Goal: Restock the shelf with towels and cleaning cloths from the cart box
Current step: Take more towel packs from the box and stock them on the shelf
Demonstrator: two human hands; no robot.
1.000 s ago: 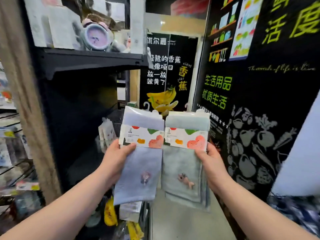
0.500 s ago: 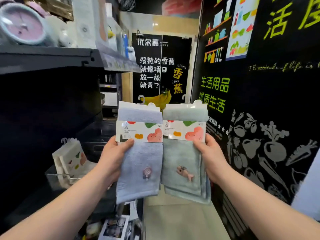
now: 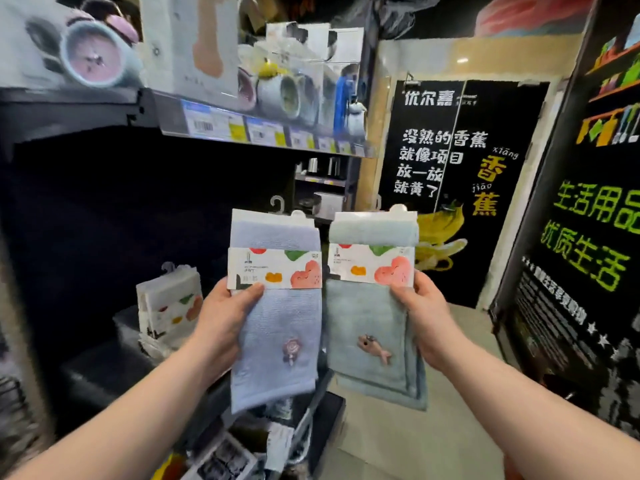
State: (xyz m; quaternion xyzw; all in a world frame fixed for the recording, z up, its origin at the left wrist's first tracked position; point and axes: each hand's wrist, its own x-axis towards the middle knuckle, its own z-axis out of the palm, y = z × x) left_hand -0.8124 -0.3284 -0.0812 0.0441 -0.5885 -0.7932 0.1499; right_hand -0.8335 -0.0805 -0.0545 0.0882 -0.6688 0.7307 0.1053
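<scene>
The left grip [image 3: 225,320] clasped a pale blue folded towel [image 3: 277,327], its thumb laid across the lower edge of the towel's white fruit-printed paper band [image 3: 273,268]; the fingers were hidden behind the cloth. The right grip [image 3: 426,317] clasped a pale green folded towel [image 3: 360,306] in the same way, thumb against the lower right corner of its matching band. Both towels hung upright between the grips, side by side with their inner edges almost touching, and each had a white plastic hanger tab at the top. A small pink motif was stitched on the blue towel, a small fish on the green.

Left of the left grip and farther back, a stack of white banded towels [image 3: 169,306] stood on the dark shelf [image 3: 104,365]. Above both grips ran an upper shelf [image 3: 69,102] edged with price labels [image 3: 221,123], carrying a round pink-faced alarm clock [image 3: 91,58]. Beyond the right grip hung a black banana poster [image 3: 446,168].
</scene>
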